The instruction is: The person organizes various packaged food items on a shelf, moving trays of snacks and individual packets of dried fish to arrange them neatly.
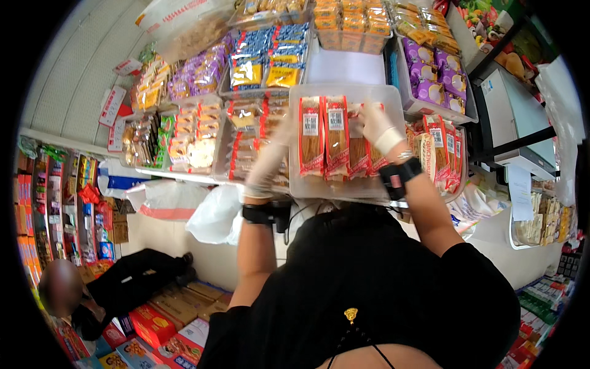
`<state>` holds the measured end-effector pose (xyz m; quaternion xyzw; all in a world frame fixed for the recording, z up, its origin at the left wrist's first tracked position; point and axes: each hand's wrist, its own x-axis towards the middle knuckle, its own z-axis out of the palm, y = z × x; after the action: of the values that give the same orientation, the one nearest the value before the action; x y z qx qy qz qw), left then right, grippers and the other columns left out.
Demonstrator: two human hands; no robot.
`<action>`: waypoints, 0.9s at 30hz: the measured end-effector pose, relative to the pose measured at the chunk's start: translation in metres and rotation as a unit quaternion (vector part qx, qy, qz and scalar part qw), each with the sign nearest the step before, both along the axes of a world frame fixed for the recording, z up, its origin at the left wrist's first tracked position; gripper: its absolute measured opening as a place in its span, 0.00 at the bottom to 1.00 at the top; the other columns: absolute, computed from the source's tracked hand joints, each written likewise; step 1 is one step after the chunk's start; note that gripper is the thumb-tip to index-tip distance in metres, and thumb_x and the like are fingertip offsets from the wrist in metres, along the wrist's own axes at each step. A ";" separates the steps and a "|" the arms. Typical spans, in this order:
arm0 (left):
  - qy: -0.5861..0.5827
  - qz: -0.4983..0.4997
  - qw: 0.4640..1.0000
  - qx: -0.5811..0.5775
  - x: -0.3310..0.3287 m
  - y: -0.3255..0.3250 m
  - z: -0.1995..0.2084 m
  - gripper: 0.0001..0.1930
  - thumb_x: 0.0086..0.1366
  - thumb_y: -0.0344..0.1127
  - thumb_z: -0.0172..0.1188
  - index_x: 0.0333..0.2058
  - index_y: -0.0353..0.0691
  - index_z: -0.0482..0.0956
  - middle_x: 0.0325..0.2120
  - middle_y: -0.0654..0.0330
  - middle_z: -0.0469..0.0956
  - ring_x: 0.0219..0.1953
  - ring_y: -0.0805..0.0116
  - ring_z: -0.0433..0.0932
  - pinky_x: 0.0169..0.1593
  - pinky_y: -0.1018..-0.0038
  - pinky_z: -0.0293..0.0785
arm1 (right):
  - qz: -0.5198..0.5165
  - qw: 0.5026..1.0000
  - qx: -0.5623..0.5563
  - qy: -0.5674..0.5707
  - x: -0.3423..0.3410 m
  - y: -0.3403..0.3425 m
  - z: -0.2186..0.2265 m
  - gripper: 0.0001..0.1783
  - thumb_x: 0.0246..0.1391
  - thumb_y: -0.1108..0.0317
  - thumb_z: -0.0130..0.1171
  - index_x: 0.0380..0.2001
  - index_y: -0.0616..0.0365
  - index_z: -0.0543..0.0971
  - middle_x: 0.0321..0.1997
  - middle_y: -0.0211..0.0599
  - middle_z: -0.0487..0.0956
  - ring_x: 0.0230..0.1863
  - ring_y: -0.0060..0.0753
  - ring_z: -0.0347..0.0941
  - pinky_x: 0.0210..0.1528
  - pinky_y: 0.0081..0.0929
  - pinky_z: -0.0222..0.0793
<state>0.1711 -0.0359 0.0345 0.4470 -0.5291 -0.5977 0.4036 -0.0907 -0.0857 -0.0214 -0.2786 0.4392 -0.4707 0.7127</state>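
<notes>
A clear plastic bin (348,93) sits at the front of a snack display and holds upright red-edged snack packets (324,138). My left hand (269,161), in a thin see-through glove, grips the bin's left wall. My right hand (377,126), in a white glove, reaches into the bin's right side, its fingers closed on one of the red-edged packets. Both wrists wear black bands. My black top fills the lower middle of the view.
More bins surround it, with purple packets (433,77), blue and yellow packets (268,58), orange packets (353,24) and small wrapped snacks (193,138). White plastic bags (212,215) hang below. A person in black (132,280) crouches at lower left by cardboard boxes (184,304).
</notes>
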 end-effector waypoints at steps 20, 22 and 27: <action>0.556 -0.233 0.796 -0.053 0.053 0.090 0.026 0.54 0.53 0.78 0.31 0.65 0.38 0.38 0.64 0.43 0.44 0.67 0.45 0.41 0.65 0.49 0.37 | 0.165 0.979 0.010 0.117 0.029 0.028 0.021 0.27 0.61 0.53 0.46 0.57 0.61 0.63 0.55 0.41 0.70 0.53 0.37 0.69 0.53 0.35 0.65; 0.448 -0.104 0.887 -0.027 0.050 0.092 0.027 0.54 0.54 0.77 0.33 0.65 0.35 0.40 0.64 0.43 0.46 0.67 0.48 0.43 0.66 0.54 0.38 | 0.110 0.987 0.051 0.108 0.048 0.021 0.003 0.23 0.59 0.58 0.48 0.53 0.60 0.66 0.53 0.40 0.70 0.52 0.37 0.68 0.52 0.32 0.65; 0.299 -0.018 0.954 0.029 0.054 0.106 0.011 0.48 0.58 0.71 0.40 0.64 0.36 0.46 0.61 0.46 0.55 0.62 0.59 0.58 0.63 0.65 0.51 | 0.066 0.977 0.081 0.184 0.078 0.002 -0.022 0.21 0.55 0.65 0.52 0.50 0.62 0.67 0.51 0.39 0.69 0.52 0.41 0.65 0.49 0.30 0.66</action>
<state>0.2251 0.0698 0.0452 0.2495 -0.3751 -0.7262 0.5193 -0.0127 -0.0834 -0.0435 -0.3301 0.5800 -0.3259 0.6696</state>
